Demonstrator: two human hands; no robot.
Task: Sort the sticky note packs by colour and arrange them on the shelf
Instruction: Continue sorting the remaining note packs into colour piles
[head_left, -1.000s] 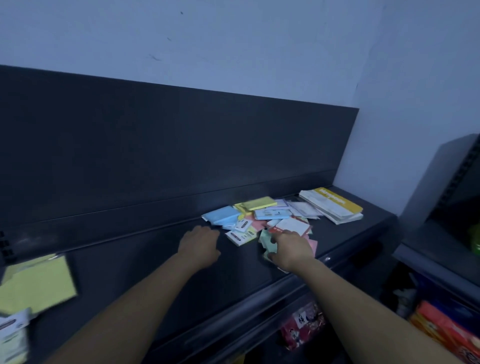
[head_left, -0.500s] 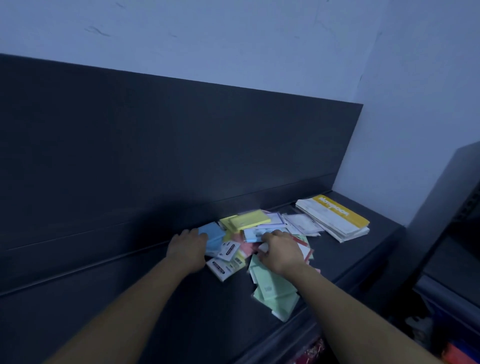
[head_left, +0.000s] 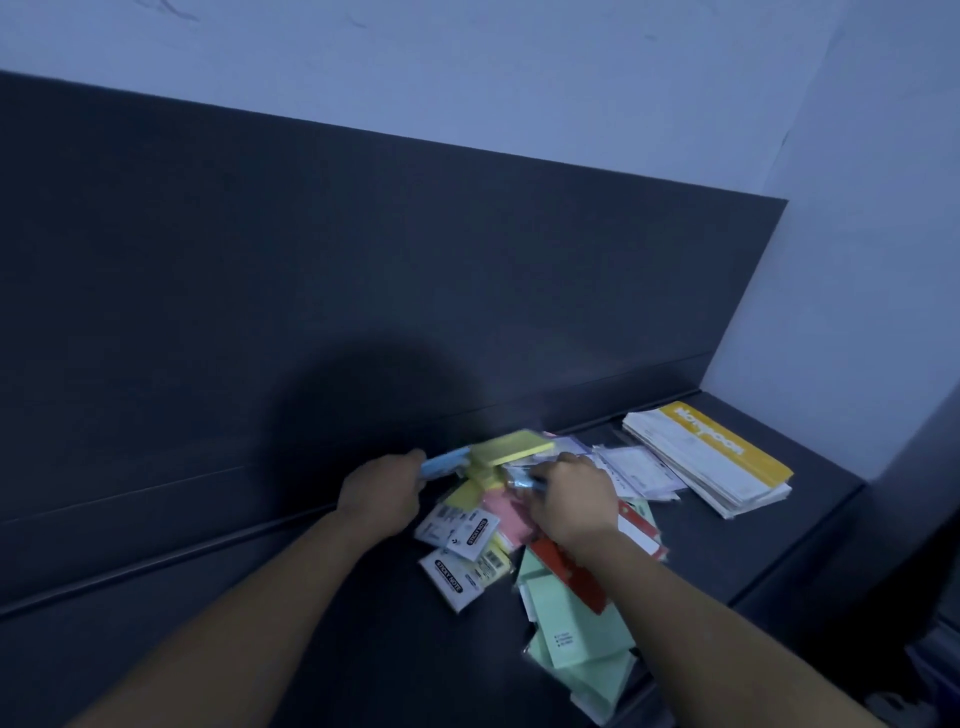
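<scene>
Left hand (head_left: 382, 499): fingers curled, pinching end of one blue pack (head_left: 444, 462), which lies just left of yellow pack (head_left: 511, 447).
Right hand (head_left: 571, 501): just right of yellow pack, fingers bent down into pile, tips at one blurred bluish pack (head_left: 522, 483); cannot tell whether it is gripped.
Below yellow pack: one pink pack (head_left: 506, 514), two white-labelled packs (head_left: 460, 571).
Further below-right: green packs (head_left: 576, 629), at least three, overlapping; one red-and-white pack (head_left: 569, 569) under right wrist.
Far right of yellow pack: one booklet stack (head_left: 711, 462).
All on dark shelf (head_left: 260, 623).
</scene>
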